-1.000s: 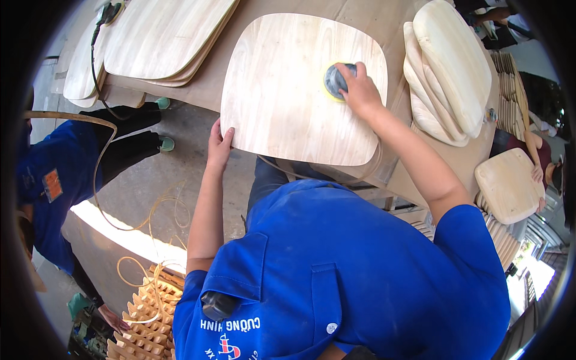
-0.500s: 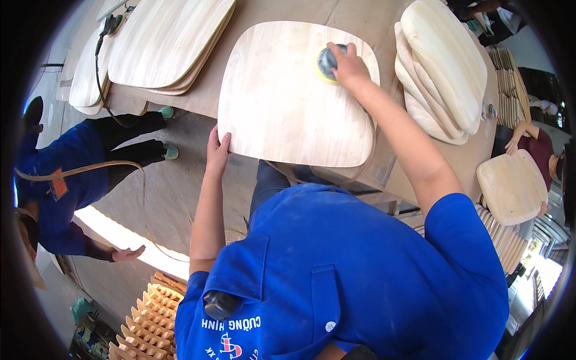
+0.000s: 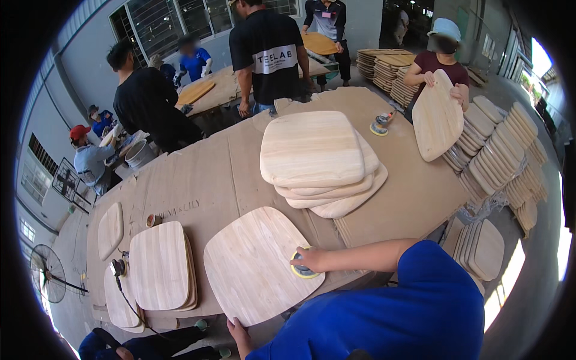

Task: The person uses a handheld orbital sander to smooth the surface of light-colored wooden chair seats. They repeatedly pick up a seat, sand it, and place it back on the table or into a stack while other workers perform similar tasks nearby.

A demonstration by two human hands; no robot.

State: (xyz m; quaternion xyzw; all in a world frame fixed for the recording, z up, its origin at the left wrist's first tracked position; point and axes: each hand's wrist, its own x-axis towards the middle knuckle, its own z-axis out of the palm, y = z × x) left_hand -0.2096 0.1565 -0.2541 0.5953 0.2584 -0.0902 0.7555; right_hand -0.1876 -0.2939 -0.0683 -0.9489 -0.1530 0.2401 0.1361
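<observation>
A pale wooden panel (image 3: 252, 264) with rounded corners lies at the near edge of a cardboard-covered table (image 3: 198, 174). My right hand (image 3: 308, 260) is closed over a round sander (image 3: 305, 274) with a yellow rim, resting on the panel near its right edge. At the panel's near-left corner, my left hand (image 3: 239, 333) grips the edge; its fingers are partly hidden below. Just beyond sits a stack of similar panels (image 3: 312, 150), slightly fanned out.
More panels (image 3: 159, 267) are piled on the left, beside a second sander (image 3: 118, 267) with a cord. Another sander (image 3: 379, 125) stands at the far right. Across the table a person holds a panel (image 3: 438, 117). Someone in dark trousers (image 3: 174, 345) is close on my left.
The view has swung up, taking in more of the table and room. My right hand has brought the sander nearer me along the panel's right side; my left hand keeps its corner.
</observation>
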